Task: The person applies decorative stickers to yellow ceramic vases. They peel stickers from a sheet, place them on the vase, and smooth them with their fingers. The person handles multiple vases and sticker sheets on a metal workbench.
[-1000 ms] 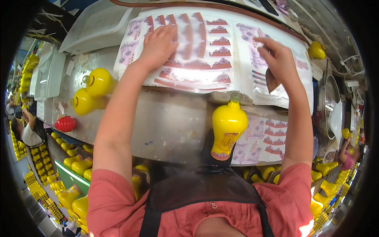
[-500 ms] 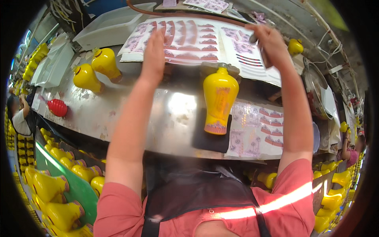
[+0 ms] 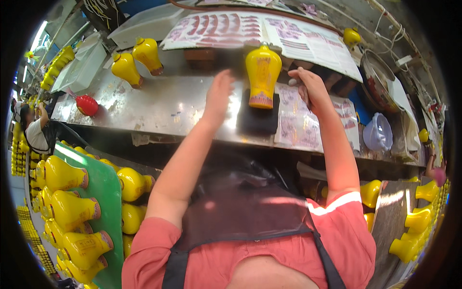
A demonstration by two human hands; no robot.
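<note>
In front of me a yellow glossy vase (image 3: 263, 72) lies on its side, neck pointing away, with a pinkish patterned band around its base and a decal panel on its body. Under its base is a black pad (image 3: 260, 120); its neck lies at a dark block. To the left of the vase is my left hand (image 3: 221, 95), empty, its fingers stretched out and slightly blurred. My right hand (image 3: 310, 89) is closed just right of the vase, above a decal sheet (image 3: 293, 125). A small greyish piece shows at its fingers; I cannot make out what it is.
Printed decal sheets (image 3: 211, 31) cover a raised board at the back. Two yellow vases (image 3: 126, 70) and a red ribbed object (image 3: 87, 105) stand on the metal bench's left. A pale bucket (image 3: 378, 133) sits right. Many yellow vases lie on a green-edged rack (image 3: 103, 192) at left.
Both hands have come back from the decal sheets on the board toward the vase, one on each side. The view has shifted; the vase still lies on the pad.
</note>
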